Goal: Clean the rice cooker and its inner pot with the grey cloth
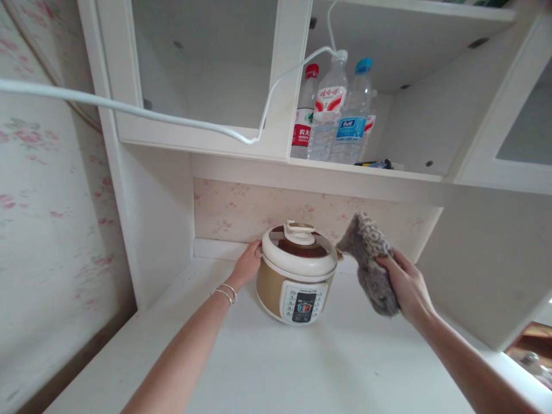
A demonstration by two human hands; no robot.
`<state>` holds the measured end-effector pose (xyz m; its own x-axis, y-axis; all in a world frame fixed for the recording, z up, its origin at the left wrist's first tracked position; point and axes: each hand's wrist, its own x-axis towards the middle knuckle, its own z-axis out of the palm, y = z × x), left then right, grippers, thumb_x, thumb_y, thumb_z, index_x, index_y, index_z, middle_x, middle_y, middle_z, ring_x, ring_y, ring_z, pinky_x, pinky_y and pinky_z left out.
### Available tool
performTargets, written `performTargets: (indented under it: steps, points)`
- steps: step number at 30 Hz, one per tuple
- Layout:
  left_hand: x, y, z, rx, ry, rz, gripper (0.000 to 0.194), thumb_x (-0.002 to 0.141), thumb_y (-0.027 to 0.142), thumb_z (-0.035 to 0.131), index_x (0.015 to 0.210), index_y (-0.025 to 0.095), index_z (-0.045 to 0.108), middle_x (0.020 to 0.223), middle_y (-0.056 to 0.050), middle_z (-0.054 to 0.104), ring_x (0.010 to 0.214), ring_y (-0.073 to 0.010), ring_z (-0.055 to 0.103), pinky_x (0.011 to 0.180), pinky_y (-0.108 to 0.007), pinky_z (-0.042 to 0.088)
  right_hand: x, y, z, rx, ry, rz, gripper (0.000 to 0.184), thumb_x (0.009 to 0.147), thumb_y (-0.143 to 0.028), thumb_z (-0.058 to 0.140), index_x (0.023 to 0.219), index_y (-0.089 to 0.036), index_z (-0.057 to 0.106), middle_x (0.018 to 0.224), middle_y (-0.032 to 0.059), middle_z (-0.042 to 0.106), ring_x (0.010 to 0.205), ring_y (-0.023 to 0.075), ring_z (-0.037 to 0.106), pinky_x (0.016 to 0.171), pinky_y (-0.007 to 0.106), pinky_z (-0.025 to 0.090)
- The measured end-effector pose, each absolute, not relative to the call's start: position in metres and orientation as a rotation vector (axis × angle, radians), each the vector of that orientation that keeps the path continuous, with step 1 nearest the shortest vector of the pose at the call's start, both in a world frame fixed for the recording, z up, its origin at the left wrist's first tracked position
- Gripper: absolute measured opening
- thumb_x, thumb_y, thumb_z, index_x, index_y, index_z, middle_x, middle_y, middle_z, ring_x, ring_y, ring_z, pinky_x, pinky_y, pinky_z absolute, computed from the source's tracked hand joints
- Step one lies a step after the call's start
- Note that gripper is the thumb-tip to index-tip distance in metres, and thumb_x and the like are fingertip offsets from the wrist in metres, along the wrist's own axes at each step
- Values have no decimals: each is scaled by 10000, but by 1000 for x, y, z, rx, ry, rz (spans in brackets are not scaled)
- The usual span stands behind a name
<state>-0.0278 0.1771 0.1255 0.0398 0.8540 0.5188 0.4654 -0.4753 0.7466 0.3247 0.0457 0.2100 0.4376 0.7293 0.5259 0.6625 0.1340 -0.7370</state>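
Observation:
A white and gold electric pressure cooker (297, 273) stands upright on the white countertop (259, 368), its lid on. My left hand (248, 263) grips the cooker's side handle at its left; the fingertips are partly hidden behind the rim. Bunched in my right hand (407, 284) is a grey patterned cloth (373, 267), raised above the counter just right of the cooker. The cooker's right handle shows in part behind the cloth's edge.
Overhead, a cabinet shelf (401, 172) holds several plastic bottles (330, 115). A white cable (172, 117) hangs across the upper left in front of the cabinet. A side panel (483, 264) bounds the niche at right, floral wallpaper (47, 190) at left.

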Motion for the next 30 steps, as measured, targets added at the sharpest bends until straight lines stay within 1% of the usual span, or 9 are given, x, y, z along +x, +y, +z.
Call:
performTargets:
  steps: [3, 7, 10, 13, 16, 18, 24, 27, 30]
  points:
    - [-27, 178, 125, 1936, 1368, 1406, 453, 924, 320, 280, 1295, 184, 502, 1392, -62, 478, 1293, -172, 405, 1105, -312, 247, 277, 83, 245, -1545, -1449, -35, 482, 816, -507, 462, 1235, -290, 560, 1090, 36, 668, 986, 256, 600, 819, 362, 452]
    - [-27, 183, 122, 1957, 1403, 1383, 469, 918, 299, 265, 1303, 159, 494, 1403, -80, 462, 1300, -171, 397, 1106, -301, 249, 221, 141, 255, -1509, -1856, -59, 509, 846, -456, 447, 1285, -209, 519, 1282, 93, 567, 1128, 261, 533, 956, 367, 386]
    - [-27, 187, 119, 1983, 1406, 1390, 473, 912, 274, 257, 1306, 151, 487, 1398, -80, 466, 1302, -164, 394, 1108, -291, 248, 203, 182, 261, -1476, -2090, 7, 572, 832, -531, 476, 1275, -175, 538, 1345, 103, 517, 1214, 269, 471, 1027, 375, 325]
    - [-28, 188, 118, 1997, 1394, 1400, 472, 920, 276, 244, 1311, 153, 479, 1398, -75, 463, 1302, -162, 388, 1114, -294, 244, 202, 213, 271, -1532, -2113, 188, 588, 828, -622, 436, 1200, -204, 614, 1272, 88, 586, 1169, 291, 518, 1008, 408, 342]
    - [-28, 187, 119, 1991, 1386, 1388, 469, 931, 293, 236, 1316, 169, 474, 1403, -65, 457, 1308, -164, 377, 1122, -307, 237, 206, 228, 274, -1551, -2070, 248, 541, 838, -616, 421, 1119, -224, 667, 1218, 64, 627, 1133, 278, 550, 988, 389, 363]
    - [-29, 187, 120, 1991, 1378, 1386, 470, 934, 301, 230, 1314, 174, 475, 1406, -61, 454, 1315, -162, 368, 1126, -308, 229, 207, 227, 270, -1568, -2026, 215, 540, 863, -604, 374, 1128, -229, 658, 1222, 58, 623, 1139, 261, 548, 976, 367, 374]
    - [-29, 190, 116, 1967, 1414, 1372, 459, 919, 269, 243, 1300, 184, 484, 1422, -64, 436, 1331, -158, 350, 1130, -319, 209, 204, 185, 248, -1732, -1854, 15, 712, 873, -672, 185, 1290, -197, 514, 1283, 153, 550, 1085, 308, 567, 895, 425, 408]
    - [-29, 188, 118, 1957, 1398, 1359, 459, 920, 270, 246, 1301, 168, 480, 1427, -78, 428, 1335, -160, 345, 1129, -316, 205, 197, 153, 237, -1808, -1821, -163, 720, 891, -640, 148, 1370, -170, 409, 1352, 191, 467, 1074, 295, 566, 872, 413, 418]
    - [-28, 181, 125, 1977, 1376, 1358, 454, 922, 262, 251, 1303, 147, 468, 1428, -98, 422, 1337, -163, 339, 1126, -320, 204, 185, 122, 231, -1908, -1806, -277, 739, 888, -638, 130, 1411, -157, 336, 1397, 204, 404, 1143, 333, 506, 881, 483, 406]
